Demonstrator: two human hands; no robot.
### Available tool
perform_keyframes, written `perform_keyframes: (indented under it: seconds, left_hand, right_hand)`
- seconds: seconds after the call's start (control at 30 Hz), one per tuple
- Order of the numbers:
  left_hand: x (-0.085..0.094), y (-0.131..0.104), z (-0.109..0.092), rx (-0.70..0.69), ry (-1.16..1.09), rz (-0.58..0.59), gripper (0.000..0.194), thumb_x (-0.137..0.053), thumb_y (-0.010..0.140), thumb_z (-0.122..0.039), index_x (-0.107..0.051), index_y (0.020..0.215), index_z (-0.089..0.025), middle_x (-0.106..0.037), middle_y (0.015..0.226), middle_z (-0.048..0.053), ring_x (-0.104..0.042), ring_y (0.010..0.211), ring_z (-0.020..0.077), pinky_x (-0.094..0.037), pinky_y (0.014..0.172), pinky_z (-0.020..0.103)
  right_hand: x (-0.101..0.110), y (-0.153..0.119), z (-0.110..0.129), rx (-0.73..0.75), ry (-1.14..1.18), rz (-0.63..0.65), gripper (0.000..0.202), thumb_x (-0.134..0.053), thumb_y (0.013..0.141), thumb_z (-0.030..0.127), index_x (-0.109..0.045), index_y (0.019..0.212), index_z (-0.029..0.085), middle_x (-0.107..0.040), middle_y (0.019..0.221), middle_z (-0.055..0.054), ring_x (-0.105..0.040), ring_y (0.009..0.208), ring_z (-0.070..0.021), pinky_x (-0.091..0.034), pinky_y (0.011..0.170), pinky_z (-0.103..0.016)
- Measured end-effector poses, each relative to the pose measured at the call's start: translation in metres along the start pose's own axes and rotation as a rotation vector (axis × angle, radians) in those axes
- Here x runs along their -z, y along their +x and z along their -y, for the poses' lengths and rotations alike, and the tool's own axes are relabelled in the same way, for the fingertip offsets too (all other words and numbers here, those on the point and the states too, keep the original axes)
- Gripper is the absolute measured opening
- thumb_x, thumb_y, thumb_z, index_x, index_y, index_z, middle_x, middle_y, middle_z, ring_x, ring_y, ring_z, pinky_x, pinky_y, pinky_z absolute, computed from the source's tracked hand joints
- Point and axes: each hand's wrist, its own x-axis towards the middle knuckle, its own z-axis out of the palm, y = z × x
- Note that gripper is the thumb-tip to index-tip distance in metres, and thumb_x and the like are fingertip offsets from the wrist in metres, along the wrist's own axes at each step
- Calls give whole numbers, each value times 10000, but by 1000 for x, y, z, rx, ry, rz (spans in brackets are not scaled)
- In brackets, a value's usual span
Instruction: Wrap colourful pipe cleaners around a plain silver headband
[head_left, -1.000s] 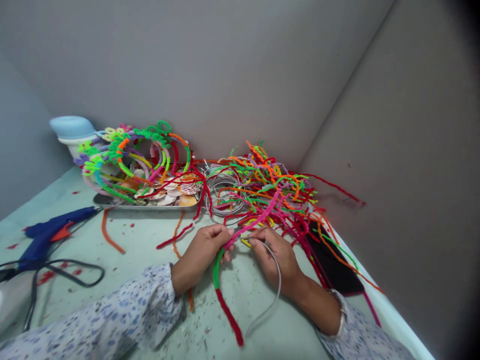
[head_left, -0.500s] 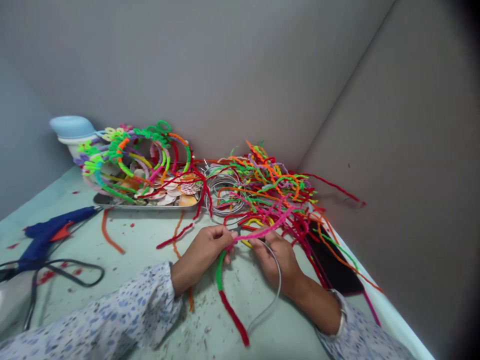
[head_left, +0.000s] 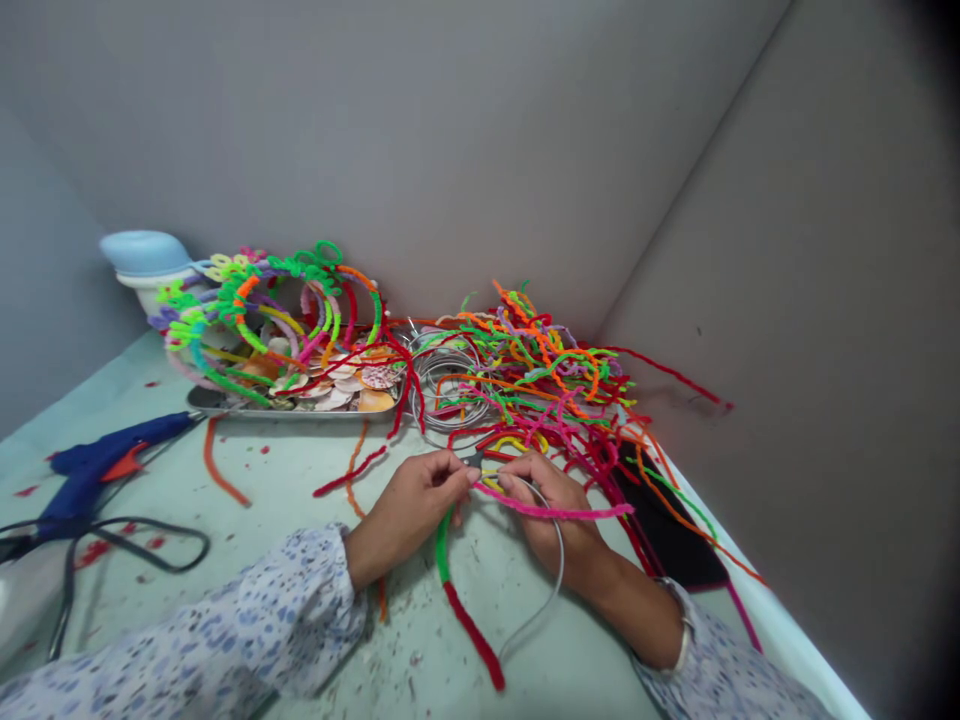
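My left hand [head_left: 416,500] is closed, pinching a ring of wire where its green wrapped part [head_left: 442,545] meets a pink pipe cleaner [head_left: 559,513]. Below, the wrapping turns to red [head_left: 474,635] and hangs toward the table. A bare grey wire [head_left: 561,565] curves from my right hand [head_left: 559,525] down to the red end. Thumb and finger of that hand close on the wire. The free end of the pink pipe cleaner lies across in front of my right hand. Behind the fingertips is a tool with red and yellow handles [head_left: 510,445], partly hidden.
A metal tray [head_left: 300,413] holds discs and wrapped hoops [head_left: 247,300]. Beside it lie a wire coil [head_left: 450,385] and a heap of pipe cleaners [head_left: 540,350]. A blue glue gun [head_left: 97,465] with its cord is left, a dark phone [head_left: 667,530] right, a lidded cup [head_left: 150,265] behind.
The pink pipe cleaner's free end has swung down from above my right hand to across its front. My left hand has shifted slightly; the red end has moved a little right.
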Motion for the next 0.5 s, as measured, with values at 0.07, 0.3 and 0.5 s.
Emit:
perform_keyframes:
  seconds: [0.07, 0.3, 0.5]
  left_hand:
    - [1, 0, 0, -3, -17, 1, 260, -541, 790, -376, -524, 646, -161, -491, 526, -47, -458, 449, 88, -340, 465, 203]
    - [2, -1, -2, -2, -24, 16, 262, -567, 774, -386, -525, 642, -164, -506, 557, -46, -473, 459, 89, -353, 475, 208]
    - [1, -2, 7, -79, 136, -27, 235, -511, 817, -378, -549, 697, -180, -507, 541, -43, -456, 490, 110, -333, 478, 210]
  right_hand:
    - [0, 0, -1, -1, 6, -6, 121, -493, 890, 243, -589, 832, 199, -622, 764, -18, -591, 710, -163, -436, 638, -266]
    - [-1, -2, -3, -7, 10, -13, 100, -508, 887, 244, -592, 854, 201, -627, 784, -17, -595, 714, -158, -439, 651, -265]
    - [-2, -3, -3, 5, -17, -9, 109, -498, 891, 245, -585, 842, 199, -624, 759, -9, -601, 708, -153, -437, 638, -249]
